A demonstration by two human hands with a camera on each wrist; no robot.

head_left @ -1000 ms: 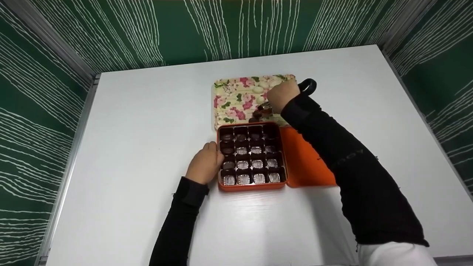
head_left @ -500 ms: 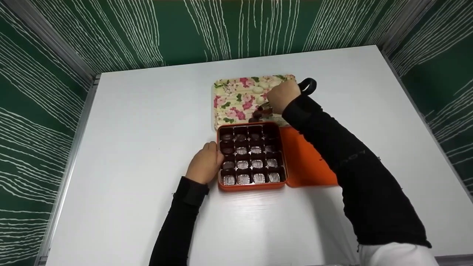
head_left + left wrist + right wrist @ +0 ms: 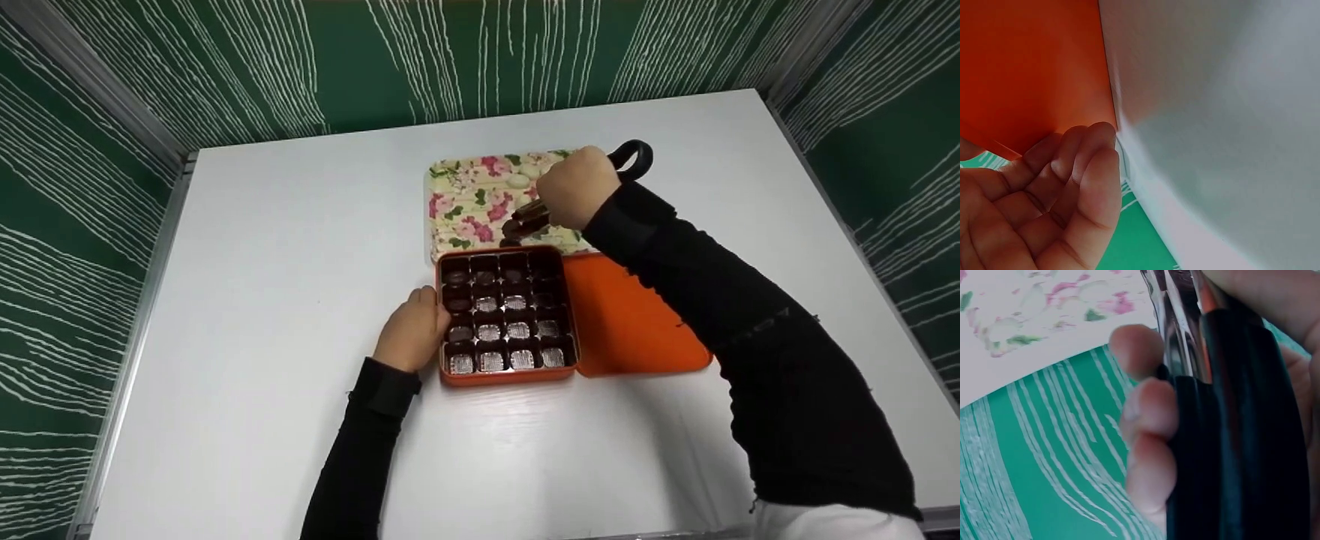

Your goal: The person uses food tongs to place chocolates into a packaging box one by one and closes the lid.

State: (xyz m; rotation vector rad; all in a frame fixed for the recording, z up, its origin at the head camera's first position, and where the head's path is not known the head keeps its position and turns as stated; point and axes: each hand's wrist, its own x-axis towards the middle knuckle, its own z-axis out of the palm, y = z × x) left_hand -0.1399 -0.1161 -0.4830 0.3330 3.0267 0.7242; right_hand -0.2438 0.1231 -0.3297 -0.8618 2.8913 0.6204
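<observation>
An orange box [image 3: 507, 379] holds a tray of square cells. Dark brown chocolates sit in several cells along its back row and left column. My left hand [image 3: 412, 330] grips the box's left wall, fingers bent against the outside and thumb at the rim; the orange wall [image 3: 1039, 73] fills much of the left wrist view. With my right hand [image 3: 577, 187] I hold black-handled tongs [image 3: 634, 159], their metal ends pointing down at a flowered mat [image 3: 472, 202]. A brown chocolate [image 3: 511, 227] is at the tips; whether it is pinched I cannot tell. Another chocolate [image 3: 510, 242] lies by the box's back edge.
Right of the box, a flat orange piece like a lid [image 3: 637, 330] lies partly under my right arm. Pale oval pieces or printed shapes [image 3: 517, 181] show on the mat. The white table [image 3: 300, 300] meets green walls with white streaks [image 3: 360, 67] behind and at the sides.
My right hand and tongs have shifted slightly right and back, and the right forearm has swung right, uncovering more of the orange piece. The left hand stays on the box. The view has tilted slightly.
</observation>
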